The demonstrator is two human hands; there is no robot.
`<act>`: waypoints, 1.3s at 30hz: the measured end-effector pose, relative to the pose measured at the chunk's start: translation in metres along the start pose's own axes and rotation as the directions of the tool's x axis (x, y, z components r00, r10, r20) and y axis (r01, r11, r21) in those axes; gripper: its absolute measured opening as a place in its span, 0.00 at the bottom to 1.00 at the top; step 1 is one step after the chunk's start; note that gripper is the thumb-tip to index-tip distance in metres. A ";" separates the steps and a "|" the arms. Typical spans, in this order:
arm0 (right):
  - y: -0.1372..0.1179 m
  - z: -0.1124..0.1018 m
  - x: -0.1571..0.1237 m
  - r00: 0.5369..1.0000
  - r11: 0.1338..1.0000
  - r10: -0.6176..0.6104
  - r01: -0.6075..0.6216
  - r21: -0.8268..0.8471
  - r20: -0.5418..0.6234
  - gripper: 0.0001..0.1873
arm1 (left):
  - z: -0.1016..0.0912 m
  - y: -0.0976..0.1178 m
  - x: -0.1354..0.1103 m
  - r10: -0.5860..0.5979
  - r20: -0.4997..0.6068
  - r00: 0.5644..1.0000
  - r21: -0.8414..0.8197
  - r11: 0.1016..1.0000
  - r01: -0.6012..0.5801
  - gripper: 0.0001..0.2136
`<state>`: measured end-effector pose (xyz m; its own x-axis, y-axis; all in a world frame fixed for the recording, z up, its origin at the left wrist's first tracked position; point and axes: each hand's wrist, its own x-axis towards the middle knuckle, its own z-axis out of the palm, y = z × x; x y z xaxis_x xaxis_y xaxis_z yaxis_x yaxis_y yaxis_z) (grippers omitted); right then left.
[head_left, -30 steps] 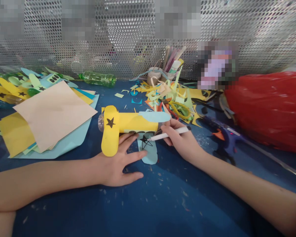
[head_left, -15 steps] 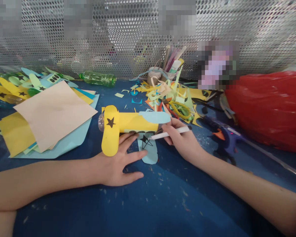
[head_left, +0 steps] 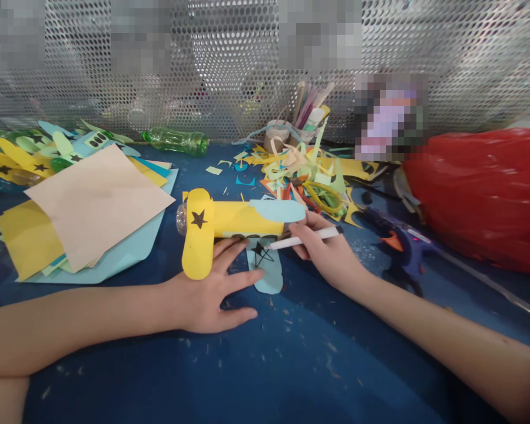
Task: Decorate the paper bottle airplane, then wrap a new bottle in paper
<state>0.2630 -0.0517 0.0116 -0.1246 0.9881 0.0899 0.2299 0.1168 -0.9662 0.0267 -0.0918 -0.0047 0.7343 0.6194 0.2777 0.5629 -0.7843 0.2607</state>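
In the head view, a plastic bottle wrapped in yellow paper (head_left: 234, 219) lies sideways, with a yellow strip bearing a black star across its left end. Light blue paper covers part of its right end. Below it extends a light blue paper wing (head_left: 270, 279) with a star outline, partly filled in black. My right hand (head_left: 324, 250) grips a white marker (head_left: 307, 237), its tip at the star. My left hand (head_left: 212, 288) lies with fingers spread, one fingertip on the wing's edge and others partly hidden under the bottle.
Coloured paper sheets (head_left: 101, 206) are stacked at left. A green bottle (head_left: 176, 141) lies behind. Paper scraps and yellow-handled scissors (head_left: 322, 197) lie beyond the bottle. At right are a blue glue gun (head_left: 408, 244) and a red plastic bag (head_left: 481, 194). A perforated metal panel (head_left: 229, 70) stands behind.
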 end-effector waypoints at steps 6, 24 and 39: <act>0.002 0.001 0.000 1.000 1.000 0.010 -0.010 -0.006 -0.015 0.16 | 0.001 0.001 0.000 -0.008 0.001 1.000 -0.003 1.000 0.008 0.25; 0.001 0.000 0.000 1.000 1.000 0.017 -0.017 0.016 -0.009 0.16 | -0.001 0.000 0.000 -0.006 0.008 1.000 0.003 1.000 0.006 0.26; 0.001 0.000 0.000 0.999 0.999 0.036 -0.036 0.015 -0.018 0.15 | 0.000 0.001 0.000 -0.007 0.007 1.000 -0.010 1.000 0.007 0.25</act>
<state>0.2633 -0.0513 0.0103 -0.0984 0.9934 0.0594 0.2197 0.0800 -0.9723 0.0274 -0.0923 -0.0039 0.7330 0.6246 0.2693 0.5643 -0.7795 0.2720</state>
